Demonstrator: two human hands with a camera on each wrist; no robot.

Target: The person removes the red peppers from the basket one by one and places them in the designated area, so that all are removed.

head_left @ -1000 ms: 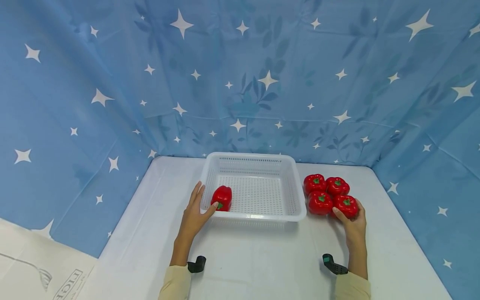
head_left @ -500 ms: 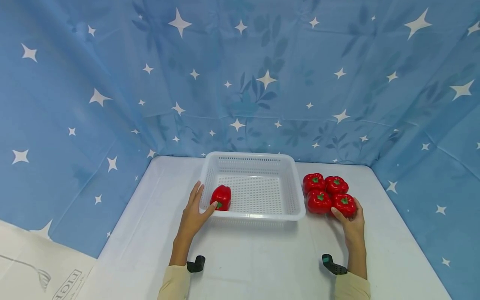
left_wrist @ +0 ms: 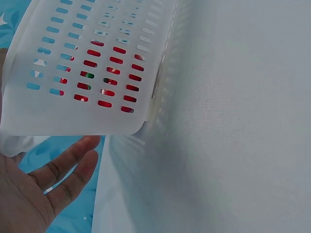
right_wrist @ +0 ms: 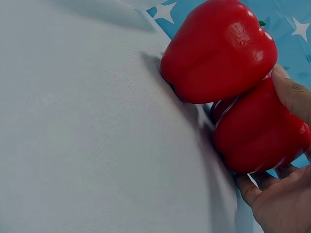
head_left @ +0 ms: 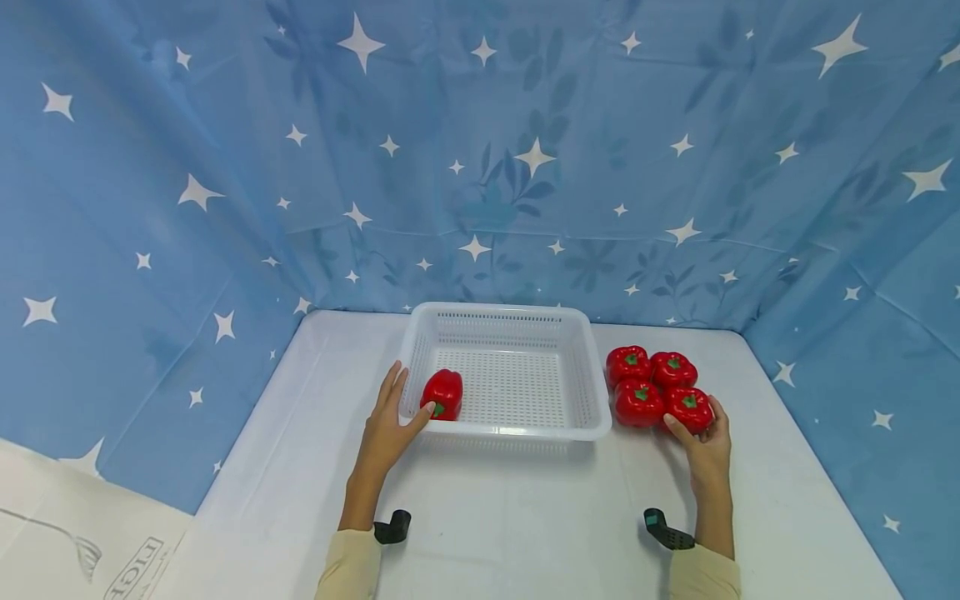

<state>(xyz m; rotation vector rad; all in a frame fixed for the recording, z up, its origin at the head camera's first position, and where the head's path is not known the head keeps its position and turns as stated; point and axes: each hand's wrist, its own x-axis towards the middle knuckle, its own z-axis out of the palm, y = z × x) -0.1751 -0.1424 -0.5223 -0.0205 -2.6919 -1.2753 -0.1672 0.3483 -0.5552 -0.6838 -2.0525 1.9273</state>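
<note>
In the head view, my left hand (head_left: 384,437) lies at the near left corner of a white slotted plastic basket (head_left: 502,432). Its thumb reaches over the rim near a red bell pepper (head_left: 443,392) inside. The left wrist view shows its straight, spread fingers (left_wrist: 73,187) outside the basket wall (left_wrist: 73,114). At the right, my right hand (head_left: 707,450) grips the nearest bell pepper (head_left: 689,407) of a cluster, thumb on the near left side, fingers around the right. The right wrist view shows this gripped pepper (right_wrist: 262,128) still against the table.
Beside the basket's right wall sit other red bell peppers (head_left: 639,403), close together. The white-covered table (head_left: 510,517) extends toward me. A blue star-patterned curtain (head_left: 480,167) stands behind and along the sides.
Both hands, the basket and the peppers hold their places. Only a slight shift of the head view shows.
</note>
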